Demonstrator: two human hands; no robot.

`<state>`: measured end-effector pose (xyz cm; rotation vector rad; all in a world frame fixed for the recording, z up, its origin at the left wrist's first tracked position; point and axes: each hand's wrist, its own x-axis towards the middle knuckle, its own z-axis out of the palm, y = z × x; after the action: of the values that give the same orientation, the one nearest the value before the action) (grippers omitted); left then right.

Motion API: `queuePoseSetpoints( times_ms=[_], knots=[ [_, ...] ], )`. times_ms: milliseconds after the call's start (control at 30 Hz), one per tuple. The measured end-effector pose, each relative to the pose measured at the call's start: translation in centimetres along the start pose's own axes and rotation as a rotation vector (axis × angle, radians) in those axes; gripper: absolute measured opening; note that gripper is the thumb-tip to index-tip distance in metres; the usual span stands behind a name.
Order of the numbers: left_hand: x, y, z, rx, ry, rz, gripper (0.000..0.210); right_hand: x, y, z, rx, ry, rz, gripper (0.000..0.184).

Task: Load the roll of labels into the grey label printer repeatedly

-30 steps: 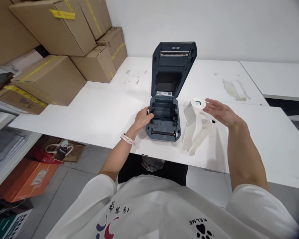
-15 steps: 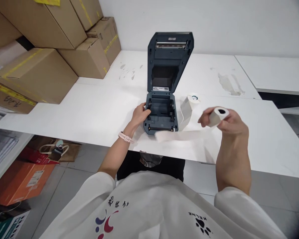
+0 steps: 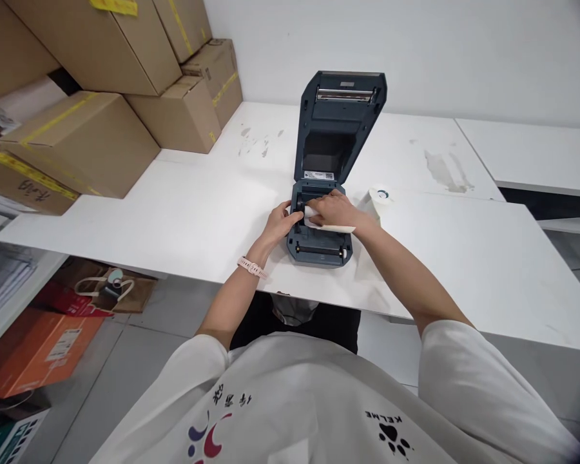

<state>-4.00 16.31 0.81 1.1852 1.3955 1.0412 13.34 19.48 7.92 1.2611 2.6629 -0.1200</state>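
Observation:
A dark blue-grey label printer (image 3: 320, 257) stands on the white table with its lid (image 3: 341, 129) raised. My left hand (image 3: 278, 225) grips the printer's left side, thumb over the inner edge by the roll holder and fingers mostly hidden. Inside the open bay, my right hand (image 3: 337, 209) is closed round a white label roll (image 3: 310, 217), covering much of it. A strip of paper from this roll sticks out to the right under my right wrist. Just right of the printer sits a second white roll (image 3: 379, 198) with a teal core, partly behind my right forearm.
Cardboard boxes (image 3: 82, 142) with yellow tape are stacked at the table's left end. A white wall runs behind the white table (image 3: 212, 219). On the floor at lower left are an orange box (image 3: 41, 354) and a brown paper bag (image 3: 138, 295).
My right hand has moved left with the label roll, from above the table into the printer's bay. My left hand stays at the printer's left side. The view has shifted slightly.

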Motion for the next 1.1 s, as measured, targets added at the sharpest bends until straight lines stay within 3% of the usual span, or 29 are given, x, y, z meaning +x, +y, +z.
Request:
queuePoseSetpoints(
  times_ms=[133, 300, 467, 767, 967, 1100],
  knots=[
    [-0.2, 0.2, 0.0, -0.015, -0.012, -0.002, 0.055, -3.6, -0.6, 0.6, 0.156, 0.188, -0.035, 0.041],
    [-0.3, 0.0, -0.1, -0.013, -0.008, 0.024, 0.058, -9.6, -3.1, 4.0, 0.379, 0.441, -0.06, 0.036],
    [-0.1, -0.1, 0.0, 0.002, 0.009, 0.009, 0.067, -11.0, -6.2, 6.9, 0.407, 0.621, -0.024, 0.038],
    [-0.3, -0.1, 0.0, 0.064, 0.032, 0.026, 0.063, -10.7, -7.5, 7.6, 0.335, 0.696, -0.022, 0.035],
    [-1.1, 0.6, -0.1, 0.226, 0.04, 0.038, 0.062, -10.7, -7.1, 7.4, 0.369, 0.633, -0.01, 0.037],
    [-3.6, 0.8, 0.1, 0.231, 0.076, 0.029, 0.079, -11.5, -5.8, 5.8, 0.518, 0.552, -0.066, 0.037]
  ],
)
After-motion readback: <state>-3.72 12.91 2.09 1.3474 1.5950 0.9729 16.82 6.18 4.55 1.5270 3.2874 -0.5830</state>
